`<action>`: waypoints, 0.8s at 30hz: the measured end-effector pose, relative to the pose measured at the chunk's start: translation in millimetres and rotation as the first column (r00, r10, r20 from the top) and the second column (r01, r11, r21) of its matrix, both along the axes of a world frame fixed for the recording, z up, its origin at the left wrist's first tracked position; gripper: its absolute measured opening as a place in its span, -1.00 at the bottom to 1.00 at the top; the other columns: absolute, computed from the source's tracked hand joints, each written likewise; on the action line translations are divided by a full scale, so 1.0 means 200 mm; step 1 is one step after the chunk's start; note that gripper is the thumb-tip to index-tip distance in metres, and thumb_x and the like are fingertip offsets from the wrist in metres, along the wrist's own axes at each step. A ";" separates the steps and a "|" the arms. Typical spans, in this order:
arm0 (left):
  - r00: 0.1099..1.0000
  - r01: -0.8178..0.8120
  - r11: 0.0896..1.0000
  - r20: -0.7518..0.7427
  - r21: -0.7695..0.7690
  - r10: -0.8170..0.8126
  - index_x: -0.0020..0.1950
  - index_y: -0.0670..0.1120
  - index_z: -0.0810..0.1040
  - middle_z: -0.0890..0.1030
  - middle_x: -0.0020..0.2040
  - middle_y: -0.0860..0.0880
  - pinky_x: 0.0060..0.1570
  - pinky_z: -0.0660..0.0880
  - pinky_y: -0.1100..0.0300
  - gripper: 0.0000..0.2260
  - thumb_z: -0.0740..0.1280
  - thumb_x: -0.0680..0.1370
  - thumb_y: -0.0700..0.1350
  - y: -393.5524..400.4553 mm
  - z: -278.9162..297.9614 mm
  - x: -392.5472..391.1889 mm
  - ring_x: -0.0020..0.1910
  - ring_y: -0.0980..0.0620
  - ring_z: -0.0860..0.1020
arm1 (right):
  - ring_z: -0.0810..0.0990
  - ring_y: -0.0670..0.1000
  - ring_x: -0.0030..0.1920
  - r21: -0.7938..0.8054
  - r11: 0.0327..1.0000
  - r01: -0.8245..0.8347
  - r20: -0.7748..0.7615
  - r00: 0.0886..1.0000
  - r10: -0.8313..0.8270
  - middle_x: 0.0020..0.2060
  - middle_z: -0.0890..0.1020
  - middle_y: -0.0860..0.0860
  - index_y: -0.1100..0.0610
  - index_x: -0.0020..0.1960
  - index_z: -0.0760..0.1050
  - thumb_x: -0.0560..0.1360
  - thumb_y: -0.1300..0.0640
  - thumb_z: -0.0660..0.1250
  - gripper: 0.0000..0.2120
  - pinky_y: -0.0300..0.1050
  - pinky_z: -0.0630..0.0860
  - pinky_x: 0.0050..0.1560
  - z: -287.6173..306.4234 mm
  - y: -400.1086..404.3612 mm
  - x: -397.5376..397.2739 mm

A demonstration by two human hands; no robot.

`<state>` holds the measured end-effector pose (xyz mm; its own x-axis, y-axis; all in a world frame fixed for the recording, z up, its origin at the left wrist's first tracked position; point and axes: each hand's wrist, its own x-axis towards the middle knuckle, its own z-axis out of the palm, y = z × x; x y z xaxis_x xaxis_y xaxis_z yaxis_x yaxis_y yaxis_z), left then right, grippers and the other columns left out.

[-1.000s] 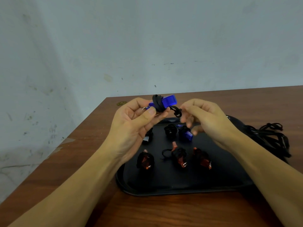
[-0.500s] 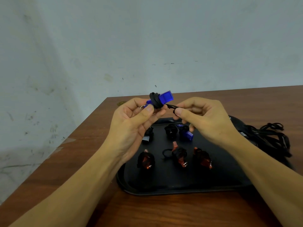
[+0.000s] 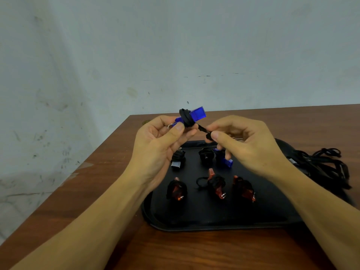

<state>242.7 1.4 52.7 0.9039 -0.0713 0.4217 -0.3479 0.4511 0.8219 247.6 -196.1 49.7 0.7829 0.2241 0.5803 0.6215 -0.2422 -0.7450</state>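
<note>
The whistle [image 3: 197, 114] was pinched in the left grip [image 3: 155, 143], likely so its cord [image 3: 201, 129], pinched by the right grip [image 3: 245, 145], could be wound.

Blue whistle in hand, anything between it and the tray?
Nothing visible stands between. The left hand grips the blue whistle in the air above the far edge of the tray, and the right hand pinches its black cord. Six wrapped whistles fill the middle; the near strip looks bare.
</note>
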 end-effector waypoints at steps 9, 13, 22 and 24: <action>0.999 -0.032 0.999 -0.034 0.017 0.032 -0.08 -0.25 0.50 0.70 -0.05 -0.22 -0.01 0.60 0.20 -0.91 0.35 0.45 -0.28 -0.01 -0.01 -0.01 -0.04 -0.12 0.71 | 0.59 -0.14 -0.31 -0.065 0.994 -0.090 -0.054 0.995 0.087 -0.23 0.71 -0.04 0.09 -0.08 0.65 0.51 0.39 0.35 -0.77 -0.24 0.57 -0.32 0.00 0.01 -0.01; 0.998 -0.056 0.998 -0.036 0.017 0.056 -0.06 -0.25 0.51 0.71 -0.05 -0.21 -0.01 0.61 0.19 -0.93 0.34 0.47 -0.30 -0.01 0.00 -0.01 -0.03 -0.12 0.71 | 0.67 -0.04 -0.07 -0.109 0.992 -0.067 0.004 0.998 0.067 -0.08 0.70 -0.06 0.05 -0.11 0.63 0.52 0.35 0.38 -0.79 -0.15 0.57 -0.21 -0.01 0.01 0.00; 0.981 -0.053 0.980 -0.195 -0.194 0.014 0.00 -0.31 0.52 0.72 -0.09 -0.19 -0.06 0.62 0.24 -0.92 0.23 0.60 -0.37 -0.03 0.03 -0.01 -0.06 -0.05 0.71 | 0.61 0.01 -0.33 0.232 0.973 0.005 -0.050 0.999 0.006 -0.19 0.68 0.15 0.14 -0.12 0.52 0.52 0.48 0.26 -0.74 -0.13 0.54 -0.39 0.00 0.01 0.01; 0.978 -0.064 0.972 -0.206 -0.228 0.016 0.01 -0.32 0.52 0.72 -0.09 -0.19 -0.06 0.62 0.24 -0.91 0.23 0.60 -0.37 -0.02 0.04 -0.01 -0.06 -0.04 0.72 | 0.55 0.00 -0.42 0.275 0.961 0.009 -0.116 0.993 0.023 -0.25 0.70 0.11 0.20 -0.11 0.45 0.55 0.49 0.20 -0.77 -0.14 0.51 -0.44 0.01 0.01 0.01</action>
<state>241.1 -2.9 59.8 0.9720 0.0446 0.2309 -0.2072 0.6271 0.7509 250.1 -194.1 51.1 0.8479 0.0745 0.5249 0.5272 -0.0138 -0.8496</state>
